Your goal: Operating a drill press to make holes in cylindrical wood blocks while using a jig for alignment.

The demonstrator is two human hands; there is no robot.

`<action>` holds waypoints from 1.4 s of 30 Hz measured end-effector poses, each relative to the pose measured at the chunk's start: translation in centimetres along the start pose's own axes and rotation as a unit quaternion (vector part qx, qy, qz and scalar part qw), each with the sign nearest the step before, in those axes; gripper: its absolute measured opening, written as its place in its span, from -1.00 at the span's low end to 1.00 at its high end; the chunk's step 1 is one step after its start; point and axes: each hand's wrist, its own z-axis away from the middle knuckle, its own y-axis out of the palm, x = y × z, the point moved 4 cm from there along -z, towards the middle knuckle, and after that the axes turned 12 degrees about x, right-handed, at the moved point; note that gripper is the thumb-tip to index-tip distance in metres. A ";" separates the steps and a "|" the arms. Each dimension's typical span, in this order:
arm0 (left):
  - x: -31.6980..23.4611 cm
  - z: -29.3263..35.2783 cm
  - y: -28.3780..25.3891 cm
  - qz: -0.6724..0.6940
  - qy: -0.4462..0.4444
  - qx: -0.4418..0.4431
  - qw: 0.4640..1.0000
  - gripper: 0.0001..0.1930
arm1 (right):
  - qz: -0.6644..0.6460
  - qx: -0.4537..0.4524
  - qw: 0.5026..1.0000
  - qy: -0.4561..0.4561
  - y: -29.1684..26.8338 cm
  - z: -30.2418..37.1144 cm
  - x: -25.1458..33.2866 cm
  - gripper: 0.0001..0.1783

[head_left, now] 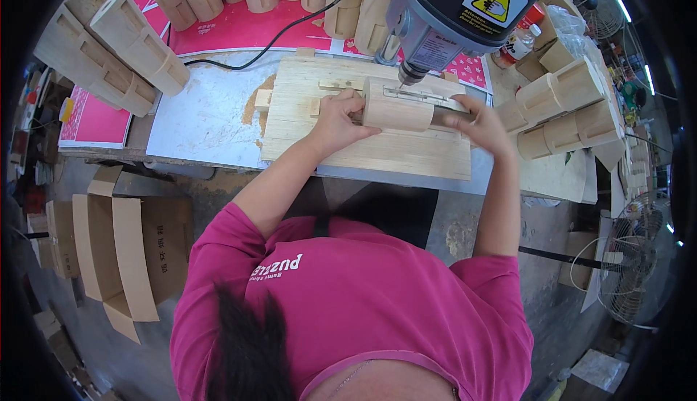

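A pale wooden cylinder point(396, 116) lies on its side beneath the drill press's chuck point(412, 74). Along its upper side runs a narrow slotted strip point(417, 95), clear or metallic. From its right end sticks out a dark metal bar point(444, 116); a little metal also shows at the left end. My left hand point(343, 119) grips the cylinder's left end, fingers curled and thumb along the front. My right hand point(481, 124), slightly blurred, closes around the bar on the right, fingers near the strip's end. Under all this lies a flat wooden board point(348, 150).
The grey drill press head point(454, 20) hangs over the work. Grooved wooden cylinders stand at left point(138, 42), along the back and at right point(573, 121). A black cable point(268, 47) crosses the bench. Below are an open cardboard box point(134, 256) and a fan point(632, 256). A bottle point(519, 45) stands behind.
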 end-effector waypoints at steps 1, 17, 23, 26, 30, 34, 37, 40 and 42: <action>0.0 0.4 -0.3 -0.001 0.021 -0.002 1.000 -0.63 | 0.010 0.013 1.000 -0.001 1.1 0.7 -0.7 -0.65; -3.5 14.0 -13.4 0.405 -0.265 -0.282 0.828 -0.71 | -0.246 0.048 0.964 0.094 7.9 8.0 3.1 -0.78; -2.6 14.5 -12.3 0.387 -0.258 -0.236 0.853 -0.68 | -0.275 -0.024 0.961 -0.017 3.1 9.1 6.7 -0.81; -2.3 14.1 -11.9 0.479 -0.252 -0.317 0.779 -0.63 | -0.272 -0.037 0.961 -0.035 2.4 9.1 6.4 -0.80; -1.6 13.7 -12.1 0.709 -0.161 -0.188 0.660 -0.57 | -0.258 -0.055 0.964 -0.020 3.2 9.2 4.8 -0.80; -1.2 13.8 -13.4 0.757 -0.074 -0.169 0.627 -0.54 | -0.240 -0.053 0.969 -0.025 4.4 8.7 3.8 -0.78; -1.0 15.1 -15.2 0.771 -0.007 -0.144 0.621 -0.55 | -0.247 -0.036 0.968 -0.024 5.2 8.6 3.0 -0.77; -4.6 15.3 -20.1 0.474 -0.065 -0.377 0.793 -0.55 | -0.259 -0.033 0.965 -0.026 5.4 8.4 2.2 -0.76; -5.4 16.1 -24.8 0.317 -0.026 -0.287 0.904 -0.72 | -0.273 -0.031 0.961 -0.039 5.3 8.6 2.1 -0.76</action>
